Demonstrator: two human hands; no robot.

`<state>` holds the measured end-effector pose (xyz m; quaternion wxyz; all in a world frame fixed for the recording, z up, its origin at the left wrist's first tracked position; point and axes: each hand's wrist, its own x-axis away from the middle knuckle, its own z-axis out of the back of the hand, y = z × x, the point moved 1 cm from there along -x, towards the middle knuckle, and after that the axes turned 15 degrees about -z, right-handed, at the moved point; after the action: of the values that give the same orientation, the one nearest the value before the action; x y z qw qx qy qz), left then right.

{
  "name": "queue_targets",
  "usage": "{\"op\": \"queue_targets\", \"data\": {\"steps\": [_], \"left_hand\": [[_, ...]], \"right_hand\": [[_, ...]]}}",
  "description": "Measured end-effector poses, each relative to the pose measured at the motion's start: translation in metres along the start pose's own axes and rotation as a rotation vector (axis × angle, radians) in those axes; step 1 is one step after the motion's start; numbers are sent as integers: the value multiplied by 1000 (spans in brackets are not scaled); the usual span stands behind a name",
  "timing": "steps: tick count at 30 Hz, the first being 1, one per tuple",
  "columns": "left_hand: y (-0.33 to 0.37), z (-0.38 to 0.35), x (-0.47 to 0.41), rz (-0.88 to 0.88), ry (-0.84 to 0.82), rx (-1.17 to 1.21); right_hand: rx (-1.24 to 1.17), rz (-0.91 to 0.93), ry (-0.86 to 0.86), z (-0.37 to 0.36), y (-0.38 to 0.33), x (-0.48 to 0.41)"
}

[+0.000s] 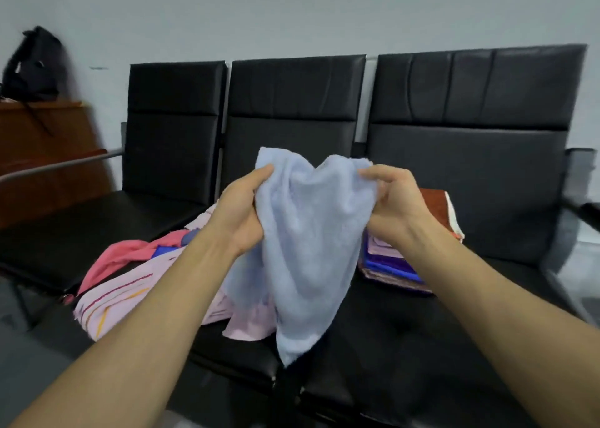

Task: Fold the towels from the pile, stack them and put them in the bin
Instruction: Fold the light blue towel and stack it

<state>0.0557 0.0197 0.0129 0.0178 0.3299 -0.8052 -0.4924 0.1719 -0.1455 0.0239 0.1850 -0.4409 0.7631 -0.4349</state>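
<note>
I have both bare arms stretched forward. The left forearm [146, 314] comes up from the lower left corner and the right forearm [487, 297] from the lower right, and they converge toward the middle of the view. My left hand [242, 210] is held up in the air with its thumb uppermost, fingers curled round a bunched upper edge of the light blue towel [308, 232]. My right hand [394, 200] sits about level with it, its back toward me. It pinches the towel's other upper edge, with the remaining fingers curled in. The hands are near each other but apart, with cloth between them.
</note>
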Motion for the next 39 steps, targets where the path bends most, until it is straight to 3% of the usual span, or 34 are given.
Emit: {"op": "queue_targets", "data": {"steps": [9,19,23,28,33,37,39], "left_hand": [[-74,-75,16,54,-207,-398],[-192,-51,29,81,-431,-849],[-211,-43,25,49,-499,-970],[-214,-40,19,-2,-406,-995],[-208,-22,20,3,-350,-1124],[-205,-16,24,91,-394,-1122],[-205,-16,23,126,-387,-1079]], "right_hand": [[-33,71,258,94,-29,94],[-62,-53,634,216,22,124],[159,-190,628,231,22,116],[632,-295,878,244,21,122],[905,-382,931,262,17,140],[1310,-677,942,269,20,149],[1378,-841,933,266,23,151]]}}
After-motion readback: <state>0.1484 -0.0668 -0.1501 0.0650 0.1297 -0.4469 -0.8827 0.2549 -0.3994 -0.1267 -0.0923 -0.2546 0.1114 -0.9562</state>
